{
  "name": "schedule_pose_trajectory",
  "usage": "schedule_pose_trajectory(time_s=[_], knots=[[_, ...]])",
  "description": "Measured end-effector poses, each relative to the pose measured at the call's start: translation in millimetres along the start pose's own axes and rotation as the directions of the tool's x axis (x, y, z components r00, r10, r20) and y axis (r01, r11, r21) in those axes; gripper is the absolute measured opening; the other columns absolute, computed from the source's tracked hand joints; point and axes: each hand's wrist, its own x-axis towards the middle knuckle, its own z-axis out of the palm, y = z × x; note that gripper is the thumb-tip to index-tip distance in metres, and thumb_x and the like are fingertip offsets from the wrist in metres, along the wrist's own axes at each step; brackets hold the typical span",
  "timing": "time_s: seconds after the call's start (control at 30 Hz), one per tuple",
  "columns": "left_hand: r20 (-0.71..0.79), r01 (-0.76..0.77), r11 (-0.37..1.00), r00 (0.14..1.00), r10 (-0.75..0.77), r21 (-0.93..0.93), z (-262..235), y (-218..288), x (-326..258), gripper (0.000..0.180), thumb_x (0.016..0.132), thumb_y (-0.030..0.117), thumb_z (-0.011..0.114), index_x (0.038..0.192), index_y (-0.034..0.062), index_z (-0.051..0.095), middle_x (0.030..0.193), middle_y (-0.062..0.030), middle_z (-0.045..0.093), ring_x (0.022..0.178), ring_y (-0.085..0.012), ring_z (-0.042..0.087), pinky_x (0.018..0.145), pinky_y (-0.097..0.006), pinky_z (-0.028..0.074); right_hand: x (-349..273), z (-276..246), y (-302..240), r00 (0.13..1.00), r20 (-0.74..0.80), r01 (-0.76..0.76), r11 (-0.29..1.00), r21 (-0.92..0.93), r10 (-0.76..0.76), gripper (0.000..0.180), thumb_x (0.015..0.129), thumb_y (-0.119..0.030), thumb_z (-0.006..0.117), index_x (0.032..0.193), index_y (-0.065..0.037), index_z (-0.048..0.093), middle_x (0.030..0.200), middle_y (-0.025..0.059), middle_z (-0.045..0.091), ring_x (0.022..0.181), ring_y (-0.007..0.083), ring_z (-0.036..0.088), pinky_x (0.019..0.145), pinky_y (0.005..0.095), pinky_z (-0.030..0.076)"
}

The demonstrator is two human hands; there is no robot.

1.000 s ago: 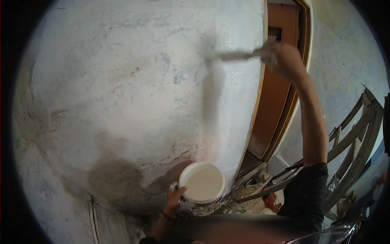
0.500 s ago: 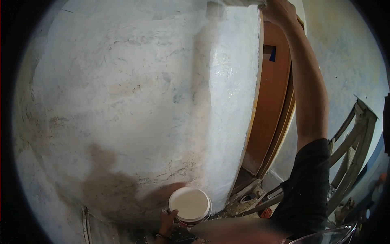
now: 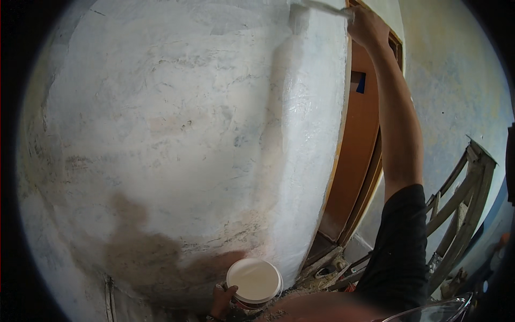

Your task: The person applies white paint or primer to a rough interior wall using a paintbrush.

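High up goes the right hand (image 3: 367,29), its fingers curled closed around the end of a pale, long-handled tool (image 3: 326,8); the tool's far end is blurred and lost toward the upper edge, so whether the wall is being touched by it cannot be told. Far below and to that hand's left, a white bucket (image 3: 256,301) is gripped at its side by the left hand (image 3: 222,300), the thumb laid against the wall of it, the other fingers hidden, the wrist cut off by the lower edge. A pale, smooth filling (image 3: 253,279) is seen inside. Much of the lower middle, just right of the bucket, is covered by a blurred patch. Outward now: a patchy, whitish wall (image 3: 161,107) is spread ahead of both hands, marked by cracks and grey stains, with a shinier white strip (image 3: 308,118) running down below the tool. Above and left of the left hand, a shadow (image 3: 142,241) is cast. Below the right hand, an orange-brown door (image 3: 348,161) is partly covered by the forearm (image 3: 402,123); beyond the dark sleeve (image 3: 402,236), a wooden frame (image 3: 475,185) is leaned, and the clutter (image 3: 324,272) by the door's foot is hard to make out.
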Motion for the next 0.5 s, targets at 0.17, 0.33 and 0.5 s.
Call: schedule_pose_trajectory(time_s=[0.17,0.33,0.5], knots=[[0.06,-0.095,0.986,0.994,0.088,0.134,11.5,13.1,-2.9,0.018,0.072,0.006,0.064,0.086,-0.0039,0.06,0.072,-0.0073,0.063,0.059,-0.0118,0.059,0.051,-0.024,0.047,29.2,0.4,-21.0,0.995,0.04,-0.091,0.989,0.117,0.086,0.035,0.072,0.001,0.051,0.103,-0.01,0.063,0.101,0.0144,0.06,0.089,0.031,0.06,0.072,0.0398,0.049],[-0.009,-0.038,0.976,0.999,0.041,0.214,23.0,19.4,-8.5,0.02,0.073,0.006,0.064,0.09,-0.0042,0.059,0.08,-0.0087,0.063,0.066,-0.013,0.06,0.056,-0.027,0.049,-31.4,21.6,-29.3,0.992,0.114,0.058,0.997,-0.05,-0.052,0.03,0.077,-0.007,0.048,0.104,-0.01,0.059,0.086,0.0126,0.064,0.079,0.0308,0.062,0.069,0.0427,0.049],[0.04,-0.078,0.969,0.997,0.071,0.234,25.0,19.5,0.5,0.023,0.074,0.006,0.063,0.094,-0.0042,0.058,0.082,-0.0089,0.064,0.069,-0.0133,0.06,0.058,-0.026,0.049,-168.9,22.5,-40.2,0.954,0.231,0.142,0.968,0.207,-0.189,0.024,0.078,-0.001,0.046,0.1,-0.006,0.055,0.09,0.0148,0.055,0.068,0.0288,0.062,0.057,0.0404,0.051]])
